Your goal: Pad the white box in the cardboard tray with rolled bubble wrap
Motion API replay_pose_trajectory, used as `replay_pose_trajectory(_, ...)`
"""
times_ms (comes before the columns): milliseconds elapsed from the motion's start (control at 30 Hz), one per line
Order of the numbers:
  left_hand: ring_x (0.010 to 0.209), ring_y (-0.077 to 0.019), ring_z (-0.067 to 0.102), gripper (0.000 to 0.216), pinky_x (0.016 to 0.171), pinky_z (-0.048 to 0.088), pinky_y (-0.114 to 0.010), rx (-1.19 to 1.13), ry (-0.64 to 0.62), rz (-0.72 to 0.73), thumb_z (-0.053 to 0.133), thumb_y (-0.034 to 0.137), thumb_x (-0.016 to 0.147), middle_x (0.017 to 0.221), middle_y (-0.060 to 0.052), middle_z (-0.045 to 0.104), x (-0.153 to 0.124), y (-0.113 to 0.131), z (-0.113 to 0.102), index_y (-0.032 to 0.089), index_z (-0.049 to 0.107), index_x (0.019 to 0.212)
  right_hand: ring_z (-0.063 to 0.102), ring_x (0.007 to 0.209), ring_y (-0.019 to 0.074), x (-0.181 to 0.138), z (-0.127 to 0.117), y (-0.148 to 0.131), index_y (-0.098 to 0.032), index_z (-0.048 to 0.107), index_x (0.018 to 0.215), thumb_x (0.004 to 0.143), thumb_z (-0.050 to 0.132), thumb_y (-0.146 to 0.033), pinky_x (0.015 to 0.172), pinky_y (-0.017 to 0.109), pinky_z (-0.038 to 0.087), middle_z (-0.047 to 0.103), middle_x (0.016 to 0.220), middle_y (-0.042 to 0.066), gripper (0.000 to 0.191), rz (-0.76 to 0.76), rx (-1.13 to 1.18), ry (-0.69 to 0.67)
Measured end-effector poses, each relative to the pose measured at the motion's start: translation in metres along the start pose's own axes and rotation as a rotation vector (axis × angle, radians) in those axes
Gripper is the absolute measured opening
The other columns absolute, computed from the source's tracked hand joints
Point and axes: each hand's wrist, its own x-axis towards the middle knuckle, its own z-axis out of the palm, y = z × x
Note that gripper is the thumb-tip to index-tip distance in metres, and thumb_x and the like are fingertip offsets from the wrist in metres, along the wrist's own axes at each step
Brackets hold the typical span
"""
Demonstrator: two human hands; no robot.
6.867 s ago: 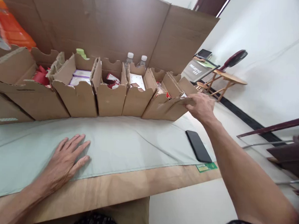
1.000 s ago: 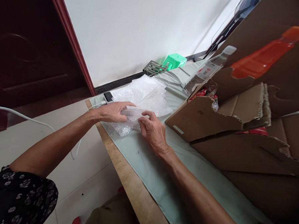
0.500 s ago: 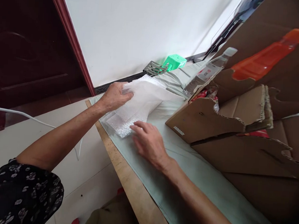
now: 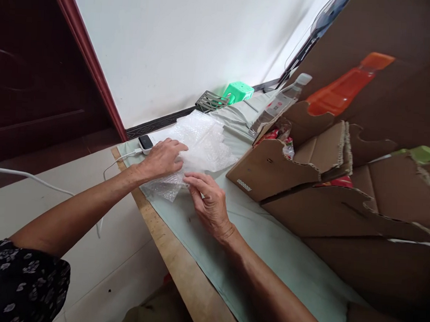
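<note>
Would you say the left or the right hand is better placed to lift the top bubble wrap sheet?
Probably left: the left hand lies flat on the bubble wrap; the right hand touches only its near edge.

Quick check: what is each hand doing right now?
Left hand: open, resting palm-down on the bubble wrap.
Right hand: open, fingertips on the bubble wrap's near edge; grip cannot be told.

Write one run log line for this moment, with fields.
left hand: flat on bubble wrap | right hand: fingertips at its edge | nearby: cardboard boxes
</note>
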Motion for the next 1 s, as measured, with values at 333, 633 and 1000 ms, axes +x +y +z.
replay_pose_trajectory(333, 0.121, -0.0345, 0.065, 0.038, 0.101, 0.052, -0.044, 0.035, 0.008, -0.093, 0.054, 0.015, 0.083, 0.12, -0.014, 0.075, 0.019, -0.006, -0.007, 0.015, 0.074, 0.115, 0.074, 0.11, 0.0172, 0.0, -0.02, -0.007, -0.024, 0.076, 0.104, 0.101, 0.057, -0.015, 0.099, 0.032, 0.059, 0.079, 0.119, 0.006, 0.021, -0.004, 0.199, 0.178)
replay_pose_trajectory(633, 0.136, -0.0333, 0.058, 0.081, 0.111, 0.047, -0.041, -0.048, -0.146, 0.044, 0.072, 0.049, 0.078, 0.151, -0.013, 0.061, 0.005, -0.01, -0.005, 0.017, 0.053, 0.15, 0.073, 0.115, 0.0201, -0.003, -0.019, -0.003, -0.026, 0.076, 0.099, 0.097, 0.057, -0.015, 0.104, 0.039, 0.057, 0.08, 0.116, 0.004, 0.022, -0.008, 0.199, 0.108)
replay_pose_trajectory(1000, 0.117, -0.0327, 0.066, 0.031, 0.091, 0.053, -0.041, 0.203, 0.128, -0.086, 0.049, 0.014, 0.095, 0.122, -0.016, 0.072, 0.021, 0.004, -0.029, 0.016, 0.068, 0.121, 0.073, 0.117, 0.0195, 0.022, -0.072, -0.027, -0.025, 0.075, 0.1, 0.099, 0.056, -0.016, 0.106, 0.039, 0.057, 0.08, 0.115, 0.004, 0.021, -0.089, 0.194, 0.139)
